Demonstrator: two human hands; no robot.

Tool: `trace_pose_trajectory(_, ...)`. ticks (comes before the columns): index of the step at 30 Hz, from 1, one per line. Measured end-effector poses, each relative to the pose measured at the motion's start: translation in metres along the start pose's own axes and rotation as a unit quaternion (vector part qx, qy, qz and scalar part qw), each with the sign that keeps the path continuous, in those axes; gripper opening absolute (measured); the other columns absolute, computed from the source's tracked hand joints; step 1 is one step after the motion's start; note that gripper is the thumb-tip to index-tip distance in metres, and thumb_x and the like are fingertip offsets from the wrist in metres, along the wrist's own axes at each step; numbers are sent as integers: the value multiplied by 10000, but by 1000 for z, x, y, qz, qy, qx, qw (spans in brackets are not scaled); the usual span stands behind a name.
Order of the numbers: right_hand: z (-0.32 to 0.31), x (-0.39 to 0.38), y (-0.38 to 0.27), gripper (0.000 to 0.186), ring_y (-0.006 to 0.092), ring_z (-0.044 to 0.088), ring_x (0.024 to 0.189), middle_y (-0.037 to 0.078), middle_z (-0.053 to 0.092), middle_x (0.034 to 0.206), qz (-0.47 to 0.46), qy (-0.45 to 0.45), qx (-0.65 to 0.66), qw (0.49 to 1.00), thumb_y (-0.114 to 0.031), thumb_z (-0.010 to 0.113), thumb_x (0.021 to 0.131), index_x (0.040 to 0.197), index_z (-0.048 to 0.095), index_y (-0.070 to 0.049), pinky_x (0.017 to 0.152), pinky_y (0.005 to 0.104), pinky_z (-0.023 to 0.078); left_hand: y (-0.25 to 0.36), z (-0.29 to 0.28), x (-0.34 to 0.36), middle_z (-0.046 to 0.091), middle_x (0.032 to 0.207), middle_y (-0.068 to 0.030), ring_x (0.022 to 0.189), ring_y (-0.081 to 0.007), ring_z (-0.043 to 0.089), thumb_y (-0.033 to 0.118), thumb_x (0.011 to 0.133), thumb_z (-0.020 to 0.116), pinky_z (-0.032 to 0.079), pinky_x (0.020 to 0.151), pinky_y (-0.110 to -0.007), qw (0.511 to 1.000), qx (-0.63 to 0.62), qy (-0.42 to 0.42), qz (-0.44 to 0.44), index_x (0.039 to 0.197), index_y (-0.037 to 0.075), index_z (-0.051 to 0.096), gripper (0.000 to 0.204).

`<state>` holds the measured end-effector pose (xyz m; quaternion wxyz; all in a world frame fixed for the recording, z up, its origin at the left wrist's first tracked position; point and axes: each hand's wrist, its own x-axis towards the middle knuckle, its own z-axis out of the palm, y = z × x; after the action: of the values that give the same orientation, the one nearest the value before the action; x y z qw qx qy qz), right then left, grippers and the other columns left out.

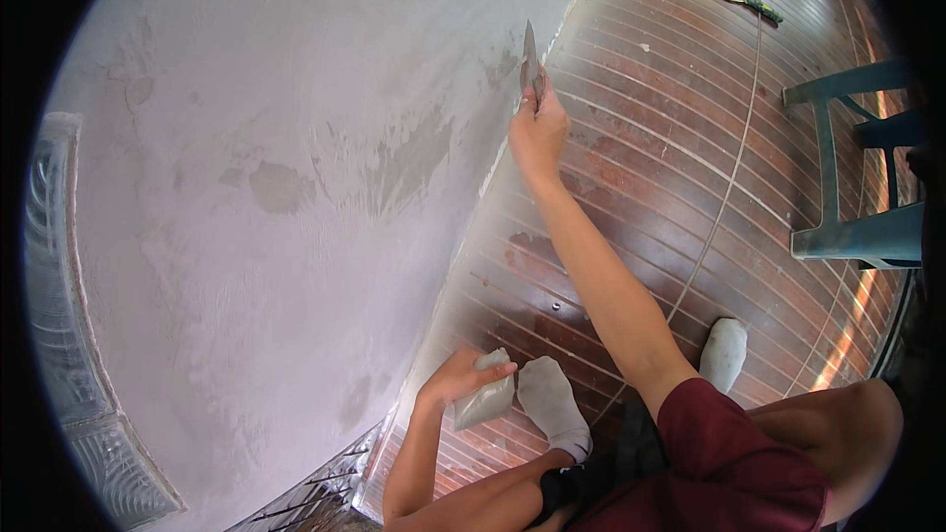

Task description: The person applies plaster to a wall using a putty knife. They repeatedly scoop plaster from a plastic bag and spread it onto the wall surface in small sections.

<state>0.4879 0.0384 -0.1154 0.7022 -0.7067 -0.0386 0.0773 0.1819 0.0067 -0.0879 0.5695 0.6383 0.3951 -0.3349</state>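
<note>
The right hand (537,128) grips a putty knife (530,61), blade edge-on against the wall (296,187) near its floor edge, to spread filler; the left hand (458,374) clasps a grey putty lump (485,396) low, kept ready

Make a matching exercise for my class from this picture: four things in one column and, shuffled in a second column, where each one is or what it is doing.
Column one
1. Right hand
2. Left hand
3. Green plastic chair
4. Putty knife

Column two
A. Stands on the striped floor at the right of the picture
B. Blade pressed against the pale plastered wall
C. Raised to the wall, closed round a tool handle
D. Held low near a socked foot, gripping a grey lump

Right pairs: 1-C, 2-D, 3-A, 4-B
</note>
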Motion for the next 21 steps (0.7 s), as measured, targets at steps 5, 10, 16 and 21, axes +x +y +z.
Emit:
trace_pose_trajectory(5, 22, 5, 6, 507, 295, 659, 905, 207, 671, 1034, -7, 16, 5, 1000, 58, 450, 868, 1371, 489, 9, 851, 356, 495, -17, -3, 6, 643, 719, -64, 678, -138, 570, 467, 842, 720, 461, 627, -318, 1000, 0, -4, -9, 792, 2, 684, 470)
trace_pose_trajectory(10, 46, 6, 15, 553, 362, 638, 1031, 236, 640, 1162, -75, 17, -48, 996, 70, 445, 838, 1387, 465, 10, 913, 376, 479, -33, -9, 11, 652, 730, -73, 686, -147, 584, 486, 834, 723, 469, 638, -318, 1000, -14, -2, -3, 817, 2, 690, 486)
trace_pose_trajectory(16, 34, -36, 16, 600, 396, 605, 1097, 278, 568, 1255, -129, -63, -98, 985, 111, 461, 794, 1389, 431, 46, 946, 387, 470, -27, -17, 4, 647, 736, -54, 672, -126, 577, 436, 848, 734, 465, 626, -293, 997, -77, 9, -26, 811, 4, 683, 437)
trace_pose_trajectory(21, -12, -64, 8, 549, 398, 606, 1097, 283, 576, 1240, 3, -134, -43, 990, 85, 465, 839, 1383, 459, 14, 925, 392, 478, -10, -18, 9, 637, 737, -32, 678, -114, 573, 411, 852, 740, 459, 619, -287, 995, -92, 20, -20, 801, 10, 681, 408)
